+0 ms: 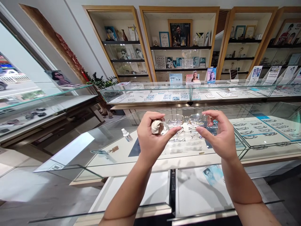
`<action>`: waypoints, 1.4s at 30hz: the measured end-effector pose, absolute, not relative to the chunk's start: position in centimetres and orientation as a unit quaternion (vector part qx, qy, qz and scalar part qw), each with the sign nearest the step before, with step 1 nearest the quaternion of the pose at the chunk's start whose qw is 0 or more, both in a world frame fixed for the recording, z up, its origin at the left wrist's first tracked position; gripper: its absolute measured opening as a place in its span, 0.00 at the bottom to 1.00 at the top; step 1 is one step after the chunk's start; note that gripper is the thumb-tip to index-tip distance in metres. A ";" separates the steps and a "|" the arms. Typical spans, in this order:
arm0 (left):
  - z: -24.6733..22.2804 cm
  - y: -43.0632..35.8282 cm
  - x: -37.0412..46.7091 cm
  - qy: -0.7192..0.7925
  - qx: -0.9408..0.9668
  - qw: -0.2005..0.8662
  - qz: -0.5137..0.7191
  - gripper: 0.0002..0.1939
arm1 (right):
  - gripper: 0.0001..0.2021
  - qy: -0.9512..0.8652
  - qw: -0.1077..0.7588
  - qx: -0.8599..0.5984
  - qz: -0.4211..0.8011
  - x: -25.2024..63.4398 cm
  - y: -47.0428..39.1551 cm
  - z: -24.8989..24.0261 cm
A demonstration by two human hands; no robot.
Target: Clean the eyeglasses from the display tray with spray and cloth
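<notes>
Thin-framed eyeglasses (198,119) with clear lenses are held up in front of me, above the glass display case. At the left side of the frame, my left hand (150,138) is closed on the glasses, its thumb stretched below the lens. A crumpled cream cloth (156,126) is also tucked in the fingers of that hand. My right hand (222,136) pinches the other end of the frame near the hinge, thumb beneath the lens. The temple arms are mostly hidden by my hands and the see-through background.
A white spray bottle (127,135) and a small brown tag-like item (114,149) rest on the glass counter (94,174) to the left. Rows of eyeglasses (261,127) lie inside the case. Below are pulled-out white drawers (197,205). More showcases (150,102) and wall shelves (181,48) stand behind.
</notes>
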State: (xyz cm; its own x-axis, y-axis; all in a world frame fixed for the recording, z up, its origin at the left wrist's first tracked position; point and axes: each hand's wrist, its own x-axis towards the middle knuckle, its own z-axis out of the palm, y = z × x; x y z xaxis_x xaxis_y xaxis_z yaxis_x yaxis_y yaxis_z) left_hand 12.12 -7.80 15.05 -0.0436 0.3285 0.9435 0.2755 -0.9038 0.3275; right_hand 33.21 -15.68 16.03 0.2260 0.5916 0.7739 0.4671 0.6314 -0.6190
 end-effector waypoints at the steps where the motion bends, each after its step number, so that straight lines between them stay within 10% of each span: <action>1: 15.1 -7.9 12.1 0.219 0.692 0.021 0.687 0.27 | 0.16 -0.620 0.658 -0.425 0.042 33.2 -15.7 16.0; 42: 15.0 -8.5 12.6 0.252 0.669 -0.001 0.699 0.20 | 0.20 -0.587 0.671 -0.453 0.022 32.6 -15.3 15.6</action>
